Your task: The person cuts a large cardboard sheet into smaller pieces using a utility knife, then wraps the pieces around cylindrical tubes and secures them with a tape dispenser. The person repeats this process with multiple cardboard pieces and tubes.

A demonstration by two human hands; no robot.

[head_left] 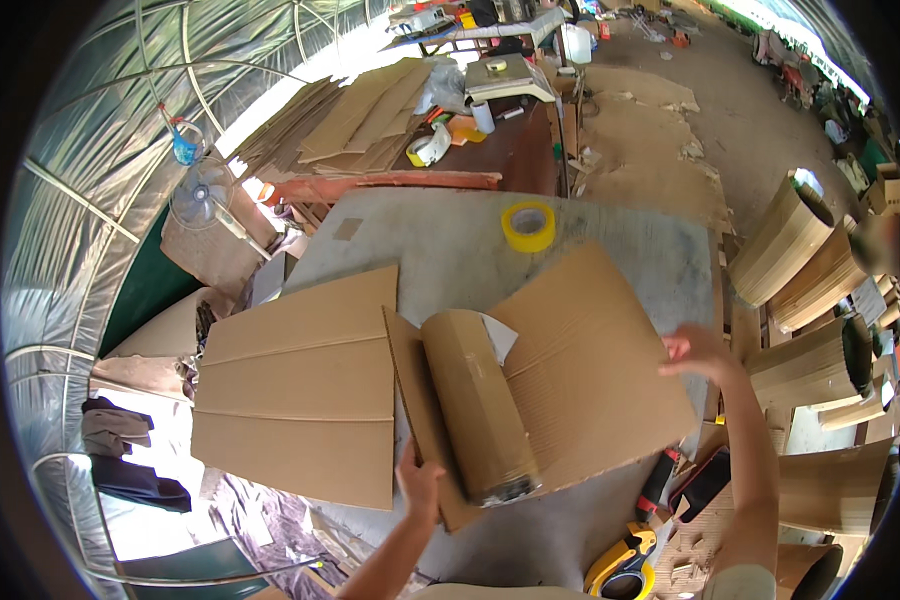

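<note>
A brown corrugated cardboard sheet (pixel 590 370) lies on the grey worktable (pixel 440 250). A long roll wrapped in brown paper (pixel 480 405) rests across the sheet's left part. My left hand (pixel 420 485) grips the sheet's near left edge beside the roll's near end. At the sheet's right edge, my right hand (pixel 698 352) touches the cardboard with fingers spread. A second folded cardboard sheet (pixel 300 390) lies flat to the left, overhanging the table. A yellow tape roll (pixel 528 226) stands at the far side of the table.
Rolled cardboard bundles (pixel 800 260) stack at the right. A fan (pixel 202 195) stands at the far left. A brown desk with flat cardboard piles (pixel 360 115) is behind the table. A yellow tool (pixel 622 565) and a red-black tool (pixel 660 480) lie near the table's near right corner.
</note>
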